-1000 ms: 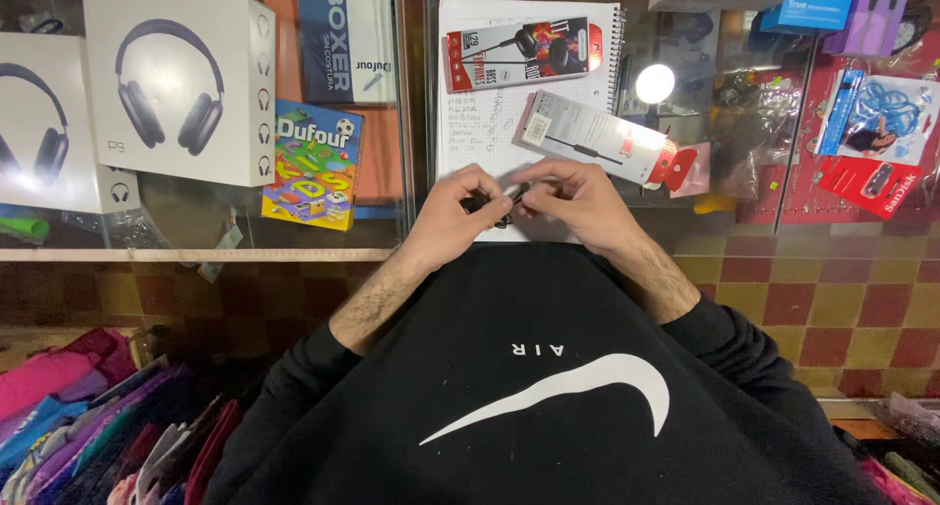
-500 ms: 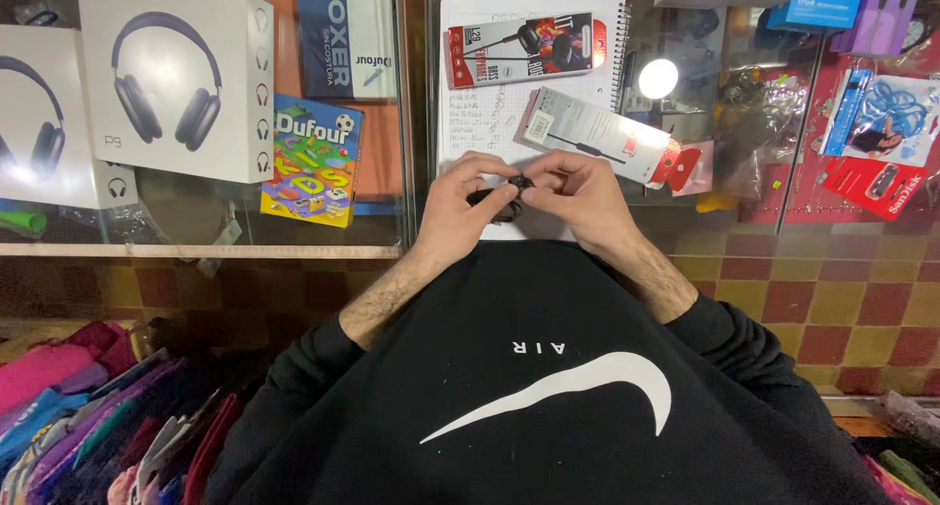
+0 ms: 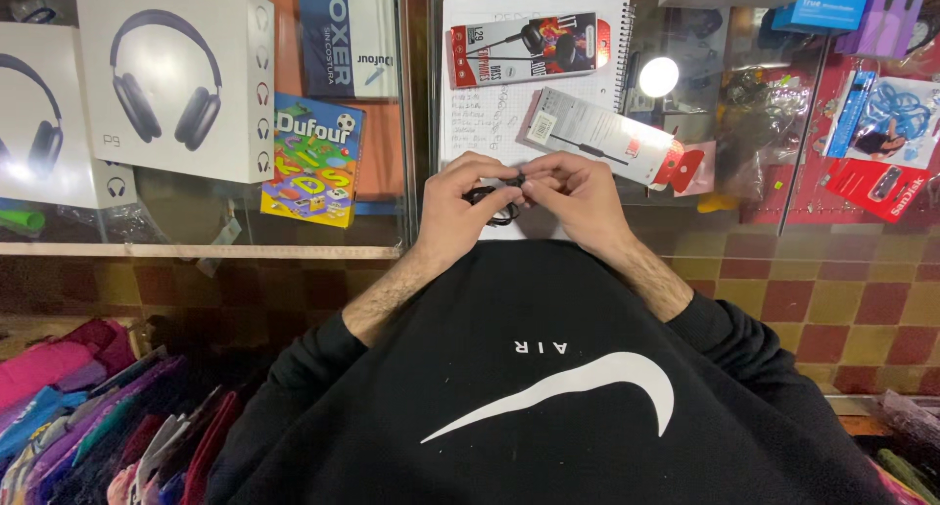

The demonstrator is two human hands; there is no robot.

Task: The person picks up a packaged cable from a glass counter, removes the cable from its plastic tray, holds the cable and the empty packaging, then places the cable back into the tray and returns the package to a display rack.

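Between hands (image 3: pixel 524 196), black cable (image 3: pixel 490 199) mostly hidden.

Glass worktop (image 3: pixel 294 233) with a wooden front edge, over a display case of boxed headphones (image 3: pixel 166 74) and packaged goods. A lamp's bright reflection (image 3: pixel 659 76) lies on the glass. Below, a red-and-yellow checkered tile floor (image 3: pixel 832 299); folded colourful fabrics (image 3: pixel 88 417) at lower left.

Glass counter (image 3: pixel 411 123) is carrying my things: spiral notebook (image 3: pixel 490 113) lying flat, red earphone box (image 3: pixel 524 49) on it, white box (image 3: pixel 597 138) lying tilted beside.
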